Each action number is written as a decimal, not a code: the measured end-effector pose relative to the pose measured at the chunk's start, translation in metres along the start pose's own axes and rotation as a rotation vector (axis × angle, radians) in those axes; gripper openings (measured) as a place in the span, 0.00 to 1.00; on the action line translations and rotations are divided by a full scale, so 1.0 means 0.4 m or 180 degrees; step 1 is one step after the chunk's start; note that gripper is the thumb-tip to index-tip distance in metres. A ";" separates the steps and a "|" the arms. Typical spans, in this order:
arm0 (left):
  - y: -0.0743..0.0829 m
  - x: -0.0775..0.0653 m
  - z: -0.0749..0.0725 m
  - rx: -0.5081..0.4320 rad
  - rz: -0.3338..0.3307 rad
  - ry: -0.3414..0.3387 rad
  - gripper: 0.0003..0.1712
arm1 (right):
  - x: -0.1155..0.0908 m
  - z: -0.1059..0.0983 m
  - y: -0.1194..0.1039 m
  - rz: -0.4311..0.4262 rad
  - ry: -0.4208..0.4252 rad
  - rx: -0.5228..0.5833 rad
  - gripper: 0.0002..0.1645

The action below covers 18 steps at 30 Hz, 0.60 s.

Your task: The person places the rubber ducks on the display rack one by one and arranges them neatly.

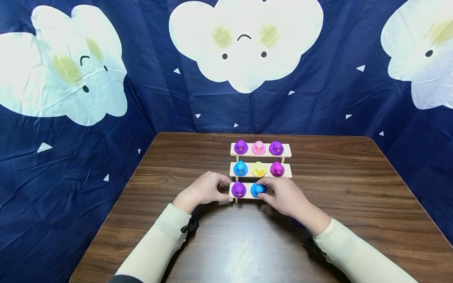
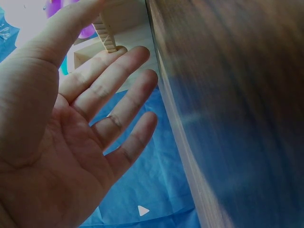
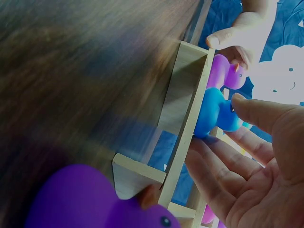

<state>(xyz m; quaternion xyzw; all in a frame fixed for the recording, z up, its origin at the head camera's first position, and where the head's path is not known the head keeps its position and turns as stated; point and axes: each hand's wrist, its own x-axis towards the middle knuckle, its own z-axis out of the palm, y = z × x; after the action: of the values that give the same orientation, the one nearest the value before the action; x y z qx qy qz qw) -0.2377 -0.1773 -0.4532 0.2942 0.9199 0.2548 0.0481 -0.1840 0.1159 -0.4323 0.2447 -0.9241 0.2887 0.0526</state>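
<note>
A three-tier wooden display stand holds small rubber ducks. On its lowest tier, my right hand pinches a blue rubber duck between thumb and fingers; the right wrist view shows the thumb against the duck's head. Left of it on that tier sits a purple duck. My left hand is at the tier's left end, thumb by the front corner and fingers behind. The left wrist view shows its fingers extended, holding no duck. Another purple duck is on the table, mostly hidden under my right forearm in the head view.
The middle tier carries a blue duck, a yellow duck and a magenta duck. On the top tier a pink duck sits between two purple ones. A blue cloud-patterned cloth surrounds the brown wooden table.
</note>
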 end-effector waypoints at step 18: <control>0.003 -0.001 0.000 0.0006 -0.0022 0.0001 0.23 | -0.009 -0.001 0.017 -0.0071 0.0091 0.0107 0.17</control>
<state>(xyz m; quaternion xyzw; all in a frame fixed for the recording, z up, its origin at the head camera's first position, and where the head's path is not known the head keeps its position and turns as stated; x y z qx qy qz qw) -0.2368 -0.1765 -0.4526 0.2910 0.9211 0.2539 0.0486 -0.1841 0.1222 -0.4364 0.2517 -0.9155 0.3071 0.0649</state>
